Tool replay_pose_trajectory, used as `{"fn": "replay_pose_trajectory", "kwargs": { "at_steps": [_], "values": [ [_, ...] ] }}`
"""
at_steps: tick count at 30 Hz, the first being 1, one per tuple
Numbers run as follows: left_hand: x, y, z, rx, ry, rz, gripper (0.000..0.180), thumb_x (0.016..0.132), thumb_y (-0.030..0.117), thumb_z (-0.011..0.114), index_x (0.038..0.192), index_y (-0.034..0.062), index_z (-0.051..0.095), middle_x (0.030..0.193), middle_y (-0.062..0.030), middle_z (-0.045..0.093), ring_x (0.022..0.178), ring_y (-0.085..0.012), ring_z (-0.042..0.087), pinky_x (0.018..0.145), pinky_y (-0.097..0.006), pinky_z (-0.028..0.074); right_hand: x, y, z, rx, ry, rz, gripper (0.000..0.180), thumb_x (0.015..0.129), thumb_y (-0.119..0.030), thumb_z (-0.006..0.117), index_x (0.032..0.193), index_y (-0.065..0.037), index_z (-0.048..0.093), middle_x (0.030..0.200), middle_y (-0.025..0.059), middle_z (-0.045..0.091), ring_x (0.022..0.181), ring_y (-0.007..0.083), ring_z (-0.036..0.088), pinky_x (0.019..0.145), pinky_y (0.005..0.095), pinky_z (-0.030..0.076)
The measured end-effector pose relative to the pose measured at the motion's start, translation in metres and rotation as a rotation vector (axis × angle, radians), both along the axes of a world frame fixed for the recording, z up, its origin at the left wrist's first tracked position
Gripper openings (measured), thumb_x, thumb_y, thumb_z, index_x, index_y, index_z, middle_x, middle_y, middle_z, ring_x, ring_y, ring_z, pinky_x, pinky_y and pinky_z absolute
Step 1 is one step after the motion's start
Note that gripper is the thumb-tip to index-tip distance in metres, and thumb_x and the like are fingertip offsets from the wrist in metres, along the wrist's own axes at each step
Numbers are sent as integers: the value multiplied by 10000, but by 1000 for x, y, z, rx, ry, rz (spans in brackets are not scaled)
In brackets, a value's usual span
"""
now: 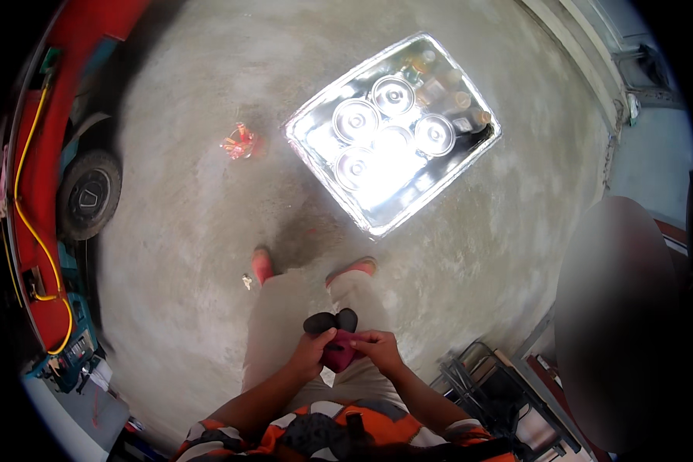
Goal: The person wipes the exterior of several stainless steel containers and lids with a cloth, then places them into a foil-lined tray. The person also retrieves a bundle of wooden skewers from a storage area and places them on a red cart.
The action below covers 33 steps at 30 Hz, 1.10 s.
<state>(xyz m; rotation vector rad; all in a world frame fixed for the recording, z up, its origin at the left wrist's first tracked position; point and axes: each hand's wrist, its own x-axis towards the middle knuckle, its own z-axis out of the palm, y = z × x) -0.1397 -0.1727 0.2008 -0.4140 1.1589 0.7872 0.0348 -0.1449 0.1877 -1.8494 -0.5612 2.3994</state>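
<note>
Your left hand [313,356] and right hand [377,348] are both clamped on the dark red pouch [339,354] at waist height, steadying it from either side, the shiny metal tray [316,142] lying far ahead.

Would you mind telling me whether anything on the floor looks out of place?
A small red crumpled scrap lies loose on the concrete floor left of the metal tray, and a tiny pale bit sits by the person's left foot. Nothing looks spilled.

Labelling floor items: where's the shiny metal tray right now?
Head view, upper centre-right: the metal tray lies on the concrete floor ahead of the person's feet, with a small red object to its left.
</note>
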Motion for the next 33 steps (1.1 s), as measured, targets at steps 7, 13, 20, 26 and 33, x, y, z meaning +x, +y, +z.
{"fn": "replay_pose_trajectory", "kwargs": {
  "at_steps": [7,13,20,26,33],
  "values": [
    [-68,-30,27,-14,-80,142,248,861,202,541,1032,27,502,926,-80,586,833,-197,602,733,-332,493,-11,-28,4,57,104,-47,222,805,-129,607,975,13,615,956,64,625,851,149,587,708,284,485],
    [-159,-57,45,191,141,333,261,842,127,518,1077,19,484,1023,-96,558,914,-203,572,765,-335,470,-97,-32,27,155,-20,-12,314,823,-182,593,1112,-64,552,1052,53,593,901,157,573,720,298,470],
    [-240,-92,34,209,398,253,240,854,139,500,1069,34,492,994,-81,560,913,-200,568,790,-334,458,-232,-35,48,196,160,236,328,819,-171,604,1117,-73,509,1019,29,578,832,124,576,683,258,461],
    [-295,-100,6,94,620,322,226,828,110,547,1026,1,536,939,-63,587,817,-170,583,718,-312,467,-298,36,-64,451,-139,27,222,817,-139,565,620,-56,503,522,44,509,448,113,479,435,255,394],
    [-304,-93,-60,-149,463,777,288,817,93,540,1088,-2,514,1036,-108,581,940,-220,581,842,-345,457,-364,196,-291,733,-302,201,256,804,-252,544,798,3,561,672,84,568,497,162,531,414,276,396]
  ]
}}
